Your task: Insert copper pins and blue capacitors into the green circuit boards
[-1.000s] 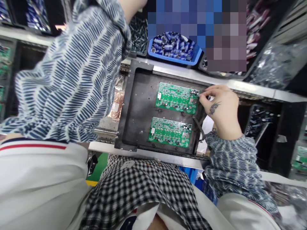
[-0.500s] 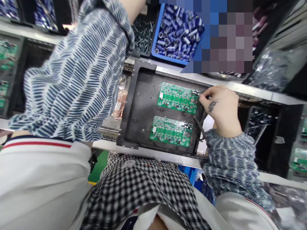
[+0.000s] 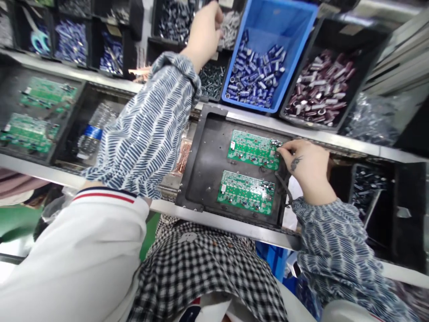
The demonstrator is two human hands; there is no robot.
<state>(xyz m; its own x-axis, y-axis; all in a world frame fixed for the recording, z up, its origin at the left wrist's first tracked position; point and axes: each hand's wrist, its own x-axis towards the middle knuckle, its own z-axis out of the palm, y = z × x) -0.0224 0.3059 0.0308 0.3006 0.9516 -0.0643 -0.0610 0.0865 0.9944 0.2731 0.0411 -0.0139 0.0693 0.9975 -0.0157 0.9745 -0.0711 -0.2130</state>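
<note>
Upper green board and lower green board: flat in black tray. Right hand — thumb and finger pinched near the upper green board's right end, hold unclear. Left hand — half-curled above black bins; cannot tell whether anything is held.

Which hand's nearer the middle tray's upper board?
Right. The right hand is at the right end of the upper board; the left hand is farther off, left of the blue bin.
</note>
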